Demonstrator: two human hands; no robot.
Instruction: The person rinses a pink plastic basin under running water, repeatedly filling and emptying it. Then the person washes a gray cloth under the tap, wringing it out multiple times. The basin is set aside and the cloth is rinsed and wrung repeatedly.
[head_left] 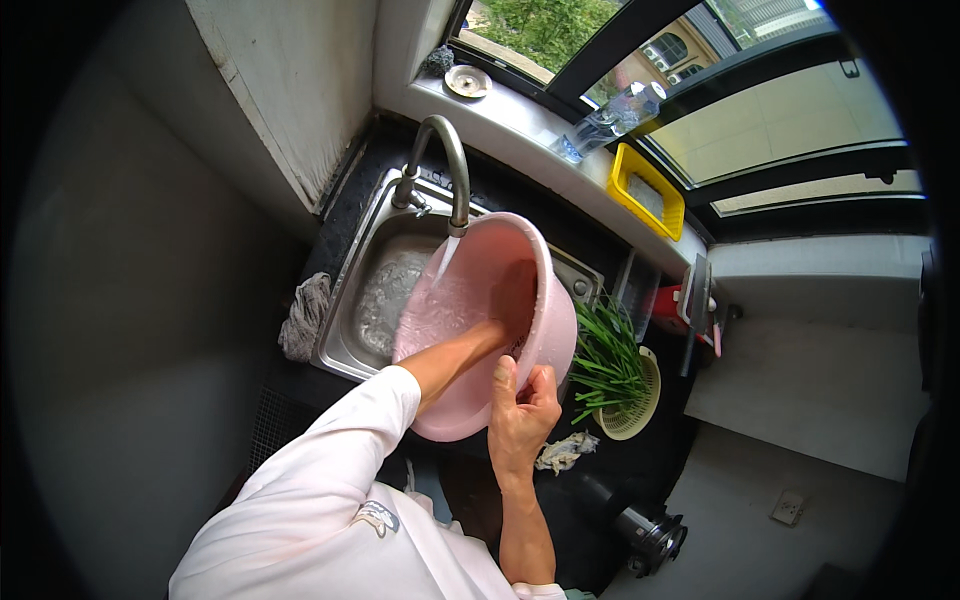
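A pink plastic basin [468,415] is tilted over the sink, its mouth toward the tap. From the curved steel faucet [455,165] a stream of water falls into it, and water spills over its low side into the steel sink [385,300]. My right hand [522,415] is closed on the basin's near right rim, thumb up on the edge. Inside the basin, my left hand [512,305] lies flat against the far right wall, in shade; its fingertips are hard to make out.
Right of the sink, green leafy stalks [608,355] lie over a cream colander [640,405]. A crumpled wet rag [567,452] lies nearby. A grey cloth [305,318] hangs at the sink's left. The windowsill holds a yellow basket [645,195] and a clear bottle [610,120].
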